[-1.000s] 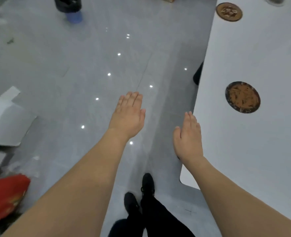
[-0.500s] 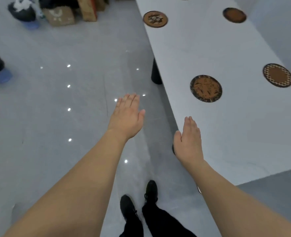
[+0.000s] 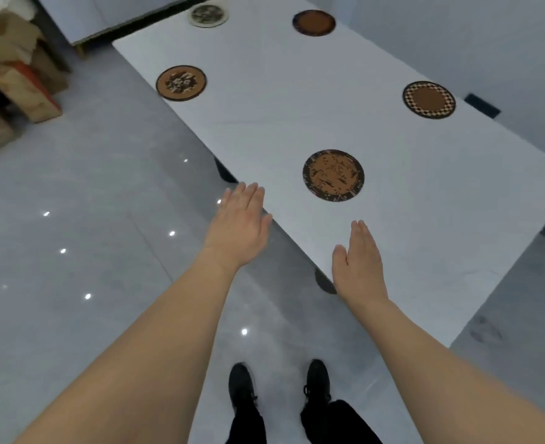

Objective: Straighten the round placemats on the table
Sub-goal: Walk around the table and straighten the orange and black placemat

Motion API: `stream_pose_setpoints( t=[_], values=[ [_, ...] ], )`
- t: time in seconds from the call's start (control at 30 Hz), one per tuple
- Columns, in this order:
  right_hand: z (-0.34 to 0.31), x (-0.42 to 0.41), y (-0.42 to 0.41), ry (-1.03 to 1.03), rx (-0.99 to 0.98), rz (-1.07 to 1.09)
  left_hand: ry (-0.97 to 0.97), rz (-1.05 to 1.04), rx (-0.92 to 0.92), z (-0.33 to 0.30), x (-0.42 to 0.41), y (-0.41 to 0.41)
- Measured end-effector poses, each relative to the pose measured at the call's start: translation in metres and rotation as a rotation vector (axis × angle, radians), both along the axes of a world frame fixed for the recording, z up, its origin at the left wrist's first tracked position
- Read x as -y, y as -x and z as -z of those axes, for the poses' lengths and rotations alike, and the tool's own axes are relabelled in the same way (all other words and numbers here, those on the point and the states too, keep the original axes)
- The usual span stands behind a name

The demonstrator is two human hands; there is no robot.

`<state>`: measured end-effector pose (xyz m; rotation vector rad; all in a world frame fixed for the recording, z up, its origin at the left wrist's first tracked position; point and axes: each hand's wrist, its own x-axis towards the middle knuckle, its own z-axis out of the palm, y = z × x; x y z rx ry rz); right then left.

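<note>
Shoes: my two black shoes (image 3: 277, 384) stand on the grey floor (image 3: 72, 251), below and between my forearms.
Left hand: my left hand (image 3: 239, 227) is stretched flat, fingers together, palm down, holding nothing; it hangs over the floor just off the table's near long edge.
Right hand: my right hand (image 3: 359, 261) is also flat and empty, fingers straight and together, thumb out to the side; it sits over the near edge of the table (image 3: 425, 235). I cannot tell whether it touches the surface.
Nearest placemat: the brown speckled placemat (image 3: 333, 175) lies flat on the table, just ahead of both hands and between their lines, touched by neither.
Checkered placemat: the checker-rimmed placemat (image 3: 428, 99) lies farther ahead and to the right of my right hand, near the far long edge.
Floral placemat: the floral placemat (image 3: 181, 82) lies well ahead of my left hand, close to the near long edge.
Far placemats: the dark-rimmed brown placemat (image 3: 313, 22) and the pale placemat (image 3: 208, 15) lie at the far end, well apart from my hands.
Boxes: cardboard boxes (image 3: 18, 68) are piled on the floor, far ahead and left of my left hand.
</note>
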<state>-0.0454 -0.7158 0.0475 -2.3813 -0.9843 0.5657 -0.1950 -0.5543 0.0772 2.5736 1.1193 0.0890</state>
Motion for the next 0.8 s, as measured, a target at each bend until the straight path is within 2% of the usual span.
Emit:
stream_pose_setpoints(
  t=[0.17,0.3,0.37,0.47,0.6,0.7,0.8],
  values=[
    [0.012,-0.018,-0.019,-0.007,-0.165,0.198,0.051,0.103,-0.039,0.008,-0.035,-0.027],
    [0.031,-0.065,-0.051,-0.020,-0.179,0.280,0.124,0.021,0.038,0.026,-0.067,-0.049],
    [0.046,-0.091,-0.071,-0.002,-0.076,0.278,0.185,0.022,0.038,0.041,-0.083,-0.065],
    [0.070,-0.125,-0.108,0.060,0.122,0.348,0.192,0.135,0.003,0.070,-0.123,-0.108],
    [0.105,-0.141,-0.139,0.128,0.226,0.424,0.206,0.250,-0.025,0.105,-0.159,-0.182],
    [0.124,-0.139,-0.133,0.168,0.367,0.413,0.019,0.304,0.036,0.137,-0.150,-0.197],
    [0.130,-0.138,-0.136,0.141,0.379,0.434,-0.107,0.273,0.110,0.155,-0.146,-0.195]
  ],
)
